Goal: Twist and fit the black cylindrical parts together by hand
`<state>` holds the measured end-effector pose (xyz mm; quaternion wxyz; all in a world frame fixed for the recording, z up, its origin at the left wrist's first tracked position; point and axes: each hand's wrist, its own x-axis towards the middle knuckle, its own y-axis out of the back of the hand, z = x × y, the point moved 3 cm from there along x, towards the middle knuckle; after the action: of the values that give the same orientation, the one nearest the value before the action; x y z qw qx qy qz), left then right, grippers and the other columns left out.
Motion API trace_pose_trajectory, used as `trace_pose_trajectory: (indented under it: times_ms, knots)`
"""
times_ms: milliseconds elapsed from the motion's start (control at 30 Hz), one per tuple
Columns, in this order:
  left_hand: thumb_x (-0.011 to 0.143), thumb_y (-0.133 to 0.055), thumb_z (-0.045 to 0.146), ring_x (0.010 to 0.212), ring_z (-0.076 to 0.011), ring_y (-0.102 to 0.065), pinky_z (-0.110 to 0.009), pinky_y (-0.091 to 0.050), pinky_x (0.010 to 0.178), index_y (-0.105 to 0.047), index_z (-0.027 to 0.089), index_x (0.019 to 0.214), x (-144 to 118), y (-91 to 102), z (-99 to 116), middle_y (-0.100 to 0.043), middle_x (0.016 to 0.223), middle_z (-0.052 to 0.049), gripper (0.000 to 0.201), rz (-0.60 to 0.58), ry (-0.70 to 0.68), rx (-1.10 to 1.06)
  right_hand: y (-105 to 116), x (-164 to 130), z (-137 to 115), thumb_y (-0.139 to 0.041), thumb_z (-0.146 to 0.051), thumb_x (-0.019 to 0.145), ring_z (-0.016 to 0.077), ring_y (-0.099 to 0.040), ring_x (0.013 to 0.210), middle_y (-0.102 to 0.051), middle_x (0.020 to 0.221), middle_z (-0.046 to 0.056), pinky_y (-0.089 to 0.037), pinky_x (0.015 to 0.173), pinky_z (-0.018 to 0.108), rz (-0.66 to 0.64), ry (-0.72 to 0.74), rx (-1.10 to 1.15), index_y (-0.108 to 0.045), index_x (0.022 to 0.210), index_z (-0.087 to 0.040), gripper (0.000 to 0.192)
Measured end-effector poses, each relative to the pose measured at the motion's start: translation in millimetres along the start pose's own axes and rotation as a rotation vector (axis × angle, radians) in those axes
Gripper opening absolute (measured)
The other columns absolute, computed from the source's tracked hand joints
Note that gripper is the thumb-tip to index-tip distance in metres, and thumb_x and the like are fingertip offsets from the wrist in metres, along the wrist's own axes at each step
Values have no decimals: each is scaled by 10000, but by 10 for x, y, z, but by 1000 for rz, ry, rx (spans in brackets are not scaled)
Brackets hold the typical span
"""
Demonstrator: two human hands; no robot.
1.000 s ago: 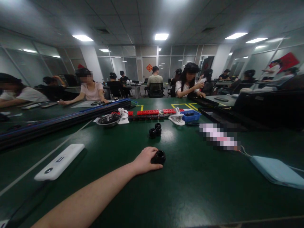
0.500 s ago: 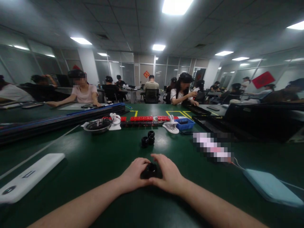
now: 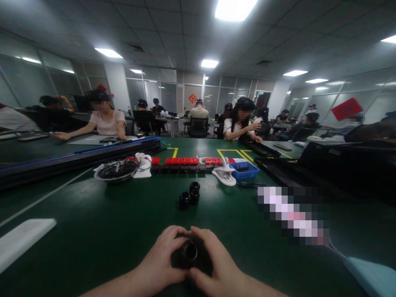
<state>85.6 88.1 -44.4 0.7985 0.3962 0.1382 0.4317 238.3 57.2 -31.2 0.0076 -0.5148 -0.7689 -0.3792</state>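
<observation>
Both hands met at the near edge of the green bench (image 3: 93, 231), clasped around a small black ring-shaped part (image 3: 189, 251) whose round opening faced up. The left hand (image 3: 161, 258) curled its fingers over the part's left side, its grip closed on it; the right hand (image 3: 216, 266) wrapped the right side the same way, thumb laid along the near rim. The part seemed to sit just above the bench or on it, though the hands hid its underside.

Farther off, near the middle of the bench, lay a cluster of three similar black parts (image 3: 189, 194), touching one another and well apart from the hands. Beyond them ran a row of red blocks (image 3: 182, 161), with a metal dish (image 3: 116, 171) to its left and a blue tray (image 3: 246, 170) to its right, a white clip (image 3: 223, 173) just beside the tray. A white slab (image 3: 21, 241) lay at the near left. Other people sat at benches on the far side
</observation>
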Motion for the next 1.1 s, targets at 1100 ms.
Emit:
trace_pose_trajectory:
  times_ms: [1100]
  knots:
    - [543,-744,334,877,-215,-452,-315,-399,769,-530,195,852,2,-10,1,-507,929,-19,400,-14,-26,-38,-86,-20,137,-620,-235,649,264,-463,1098,-461,1208,134,-381,919,390,-67,85,24,-264,1284,-183,730]
